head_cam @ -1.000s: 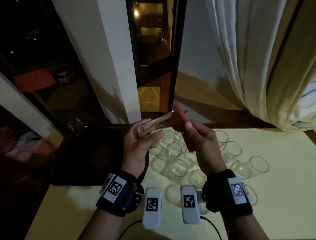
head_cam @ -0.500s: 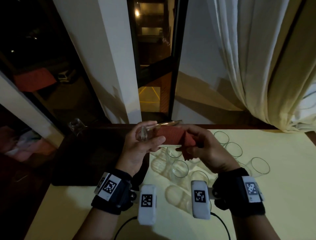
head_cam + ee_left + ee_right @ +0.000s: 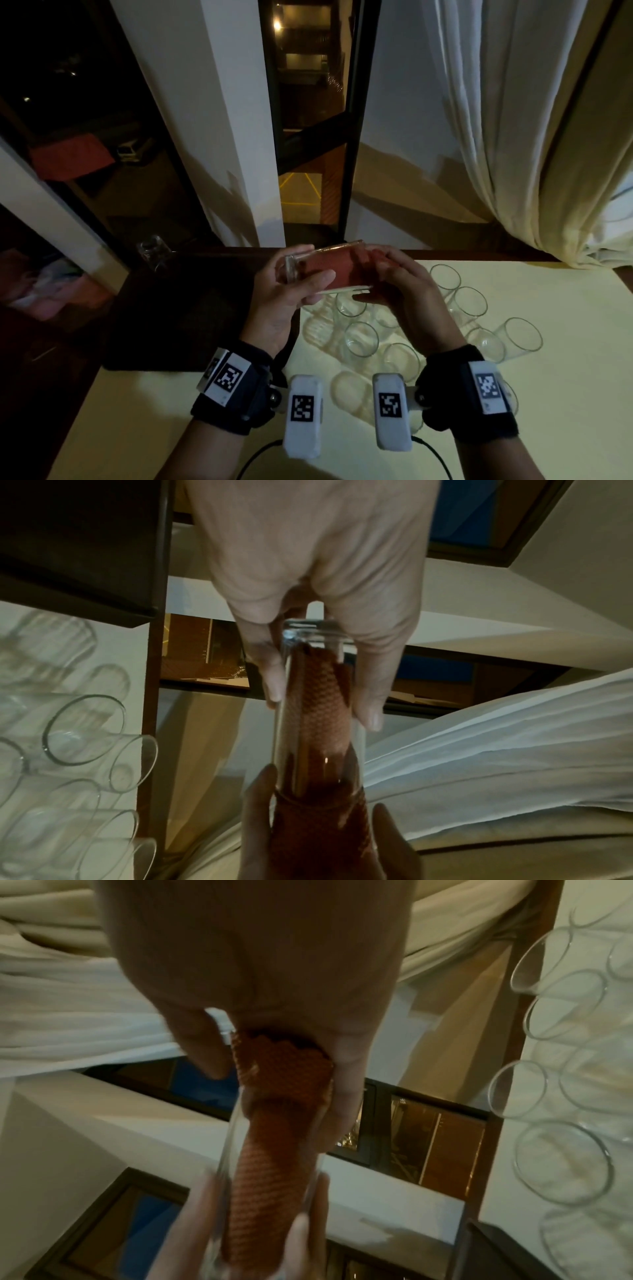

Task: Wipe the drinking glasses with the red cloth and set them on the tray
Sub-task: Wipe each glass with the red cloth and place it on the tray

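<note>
Left hand [image 3: 291, 294] grips a clear glass [image 3: 301, 270] near its thick base, held sideways above the table [image 3: 565, 394], mouth pointing right. Right hand [image 3: 407, 294] pinches the red cloth [image 3: 335, 270], which is stuffed well down inside the glass; the left wrist view shows the cloth bunched from mouth nearly to base, the rest trailing out into the right palm.

Handling read: the glass looks thin-walled at the rim and heavier at the base, smooth and likely slippery, breakable. Base end is the safe hold, as now; fingers wrapped round the wall, not squeezing the rim. The cloth is soft woven stuff, light and compressible, so twisting should do the wiping rather than ramming it in.

Unwiped glasses [image 3: 359, 337] lie on their sides, crowded directly below the hands, some touching. Dropping the held one onto them is the obvious risk.

Dark tray [image 3: 178, 308] sits left of that cluster, one glass [image 3: 152, 248] at its far corner.
</note>
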### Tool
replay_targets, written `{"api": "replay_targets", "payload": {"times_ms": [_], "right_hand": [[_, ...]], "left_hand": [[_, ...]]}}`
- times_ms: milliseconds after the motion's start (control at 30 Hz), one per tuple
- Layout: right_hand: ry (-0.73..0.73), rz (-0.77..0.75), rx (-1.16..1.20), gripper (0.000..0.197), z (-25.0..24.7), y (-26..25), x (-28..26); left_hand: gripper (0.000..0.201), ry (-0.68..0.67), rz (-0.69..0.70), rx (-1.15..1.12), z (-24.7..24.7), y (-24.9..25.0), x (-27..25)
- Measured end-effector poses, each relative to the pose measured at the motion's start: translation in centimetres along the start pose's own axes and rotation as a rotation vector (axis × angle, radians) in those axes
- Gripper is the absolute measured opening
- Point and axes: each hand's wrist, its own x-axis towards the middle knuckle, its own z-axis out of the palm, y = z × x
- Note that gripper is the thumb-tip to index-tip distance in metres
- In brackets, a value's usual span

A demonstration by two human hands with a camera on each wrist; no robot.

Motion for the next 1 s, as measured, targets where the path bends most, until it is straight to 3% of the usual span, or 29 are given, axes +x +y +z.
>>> {"api": "replay_targets", "payload": {"times_ms": [167, 367, 467, 600, 767, 867, 1000], "right_hand": [[-0.13, -0.037, -0.059, 0.047, 0.4, 0.9, 0.1], [-0.02, -0.111, 0.025, 0.027, 1.3, 1.1, 0.5], [-0.017, -0.162, 0.01, 0.023, 1.3, 0.8, 0.4], [-0.056, -0.165, -0.031, 0.023, 1.3, 0.1, 0.1], [-0.123, 0.02, -0.06, 0.032, 0.7, -0.1, 0.3], [-0.119, 0.03, -0.018, 0.046, 0.7, 0.0, 0.5], [-0.018, 0.033, 0.103, 0.048, 1.1, 0.8, 0.5]], "left_hand": [[0.063, -0.101, 0.068, 0.118, 0.3, 0.7, -0.1], [0.063, -0.194, 0.083, 0.154, 0.1, 1.3, 0.0], [0.071, -0.245, -0.005, 0.114, 0.0, 1.4, 0.1], [0.065, -0.262, -0.085, 0.11, -0.1, 2.0, -0.2], [0.057, -0.237, 0.079, 0.213, -0.4, 2.6, -0.3], [0.057, -0.288, 0.177, 0.332, -0.5, 2.5, -0.5], [0.064, -0.302, 0.159, 0.354, -0.5, 2.3, -0.4]]}}
